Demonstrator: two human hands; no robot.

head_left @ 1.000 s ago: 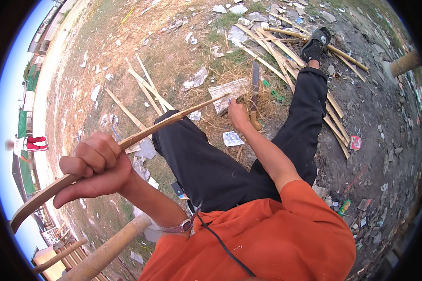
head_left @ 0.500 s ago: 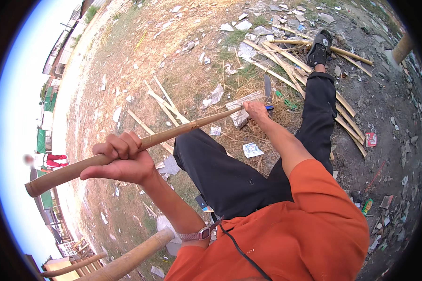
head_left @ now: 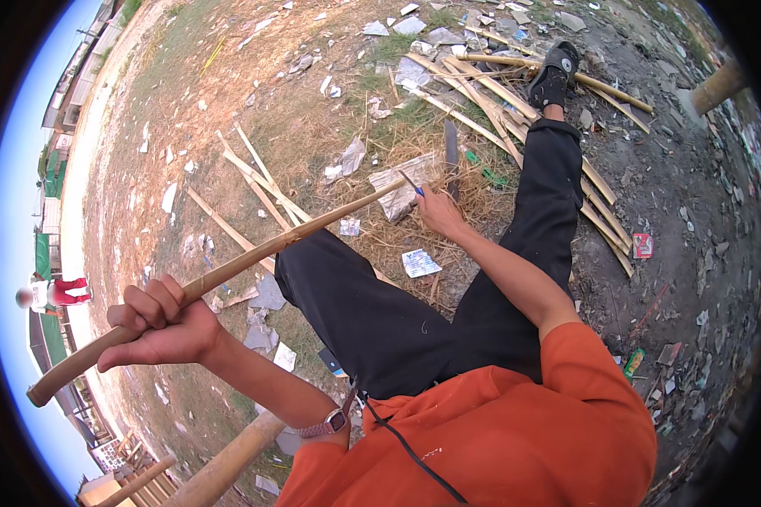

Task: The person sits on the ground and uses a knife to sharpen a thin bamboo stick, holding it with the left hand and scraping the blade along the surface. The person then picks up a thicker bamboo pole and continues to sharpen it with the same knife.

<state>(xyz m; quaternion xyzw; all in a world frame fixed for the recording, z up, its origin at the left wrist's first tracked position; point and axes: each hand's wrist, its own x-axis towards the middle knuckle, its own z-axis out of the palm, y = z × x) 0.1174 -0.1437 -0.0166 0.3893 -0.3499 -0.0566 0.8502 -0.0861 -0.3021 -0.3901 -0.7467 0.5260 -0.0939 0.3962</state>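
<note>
One long bamboo strip (head_left: 254, 256) is running diagonally from lower left to upper right over the left knee (head_left: 325, 275), its narrow end pointing at a pale block (head_left: 393, 203) on the ground. The left hand (head_left: 165, 321) is curling around its thicker end, wrist bent; the right hand (head_left: 438, 209), arm stretching forward, is gripping a blue-handled knife (head_left: 419, 192) beside the tip. Beyond, split strips (head_left: 495, 106) are lying scattered.

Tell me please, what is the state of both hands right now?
Left hand: closed around a bamboo strip.
Right hand: closed on a small blue-handled knife.
</note>
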